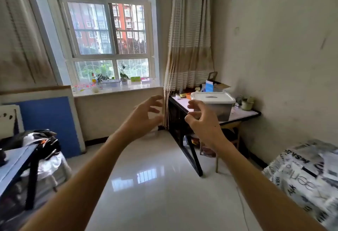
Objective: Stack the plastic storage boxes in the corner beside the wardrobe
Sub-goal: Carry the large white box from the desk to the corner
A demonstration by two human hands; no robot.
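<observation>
Your left hand (144, 117) and right hand (203, 123) reach empty, grips released, toward the lidded storage box (217, 105) on the surface (243, 114) at right of frame, beside the curtain (188, 48).

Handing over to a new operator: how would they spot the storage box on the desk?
Find the striped curtain right of the window; a black-framed desk stands below it against the right wall. The box sits on the desk's near part, just beyond the right hand. It is the largest thing there: clear-sided, with a white lid.
</observation>
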